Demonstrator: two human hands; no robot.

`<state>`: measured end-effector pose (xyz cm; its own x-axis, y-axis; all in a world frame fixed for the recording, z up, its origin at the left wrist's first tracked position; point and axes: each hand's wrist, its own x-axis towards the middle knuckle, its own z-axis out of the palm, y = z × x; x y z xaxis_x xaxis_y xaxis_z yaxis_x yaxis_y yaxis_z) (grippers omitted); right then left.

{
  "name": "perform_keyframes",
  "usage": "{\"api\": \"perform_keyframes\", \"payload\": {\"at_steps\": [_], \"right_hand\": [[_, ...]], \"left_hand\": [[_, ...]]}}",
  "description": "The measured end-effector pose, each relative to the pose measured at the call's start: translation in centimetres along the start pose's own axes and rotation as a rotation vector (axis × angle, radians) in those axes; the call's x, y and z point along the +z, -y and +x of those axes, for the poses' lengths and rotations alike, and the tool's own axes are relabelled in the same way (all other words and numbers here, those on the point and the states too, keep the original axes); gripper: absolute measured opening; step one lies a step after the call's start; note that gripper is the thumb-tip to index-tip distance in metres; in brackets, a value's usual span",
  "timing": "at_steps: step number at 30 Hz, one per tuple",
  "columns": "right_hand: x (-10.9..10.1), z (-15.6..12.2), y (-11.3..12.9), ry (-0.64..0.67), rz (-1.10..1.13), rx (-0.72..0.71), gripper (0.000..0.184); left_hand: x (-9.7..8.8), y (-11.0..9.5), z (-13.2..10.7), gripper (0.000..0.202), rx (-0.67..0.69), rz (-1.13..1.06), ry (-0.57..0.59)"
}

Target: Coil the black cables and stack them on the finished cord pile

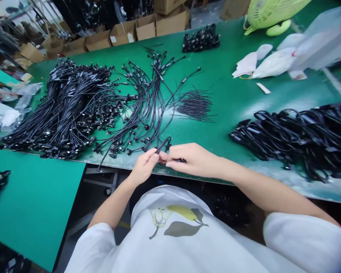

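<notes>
**Workshop bench, green surfaces, boxes behind**

Long workbench point(233, 87) with a dark green top, running left to right. Pale glare on its right part, so light falls from above. A brighter green side table point(36, 204) sits lower at left, just beside the bench edge. Grey metal frame point(100, 181) under the bench, dim floor point(82, 222) below. Open cardboard boxes point(122, 32) line the far edge. Lime-green fan point(269, 11) at far right.

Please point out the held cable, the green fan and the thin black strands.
held cable point(165, 144): head view, its bent loop.
green fan point(268, 11): head view, its grille.
thin black strands point(194, 104): head view, bundle's middle.
</notes>
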<state>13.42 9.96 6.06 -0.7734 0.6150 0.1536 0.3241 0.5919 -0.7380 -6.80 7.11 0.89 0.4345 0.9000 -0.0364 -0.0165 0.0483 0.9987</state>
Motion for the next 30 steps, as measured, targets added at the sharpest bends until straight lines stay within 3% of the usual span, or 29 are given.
{"api": "perform_keyframes", "payload": {"at_steps": [3,5,7,8,10,12,14,17,20,22,25,30], "right_hand": [[0.1,0.1,-1.1,-0.097,0.094,0.072,0.028],[0.5,0.0,-1.9,-0.179,0.125,0.077,0.025],[1.2,0.0,-2.8,-0.386,0.055,0.072,0.025],[1.6,0.0,-3.3,-0.504,0.008,0.08,0.035],[2.6,0.2,-4.1,-0.599,0.021,0.163,0.046],[3.7,0.5,-4.5,-0.576,0.18,0.322,0.031],[4.8,1.0,-4.5,-0.621,0.396,0.439,0.03],[6.1,1.8,-4.0,-0.757,0.853,0.466,0.034],[6.8,2.1,-3.4,-0.687,1.314,0.462,0.044],[7.1,2.0,-3.0,-0.594,1.413,0.473,0.048],[7.4,1.4,-2.5,-0.49,1.3,0.531,0.05],[8.6,1.1,-1.8,-0.579,1.179,0.57,0.055]], "left_hand": [[-0.1,-0.4,-0.3,0.037,0.012,0.181,0.055],[0.0,-0.3,-0.4,0.032,-0.017,0.174,0.094],[0.3,-0.1,-0.4,0.029,-0.024,-0.041,0.065],[0.4,0.0,-0.2,0.029,-0.013,-0.177,0.021],[0.9,0.2,0.1,0.03,0.01,-0.397,-0.081],[1.5,0.4,0.5,0.034,-0.029,-0.509,-0.141],[2.4,0.7,0.8,0.043,-0.131,-0.575,-0.163],[3.6,1.5,1.1,0.052,-0.18,-0.694,-0.272],[3.9,2.0,1.2,0.051,-0.106,-0.777,-0.414],[3.6,2.3,1.1,0.05,-0.17,-0.744,-0.336],[3.1,2.8,0.5,0.054,-0.307,-0.592,-0.11],[2.8,3.1,-0.6,0.053,-0.277,-0.272,0.075]]}}
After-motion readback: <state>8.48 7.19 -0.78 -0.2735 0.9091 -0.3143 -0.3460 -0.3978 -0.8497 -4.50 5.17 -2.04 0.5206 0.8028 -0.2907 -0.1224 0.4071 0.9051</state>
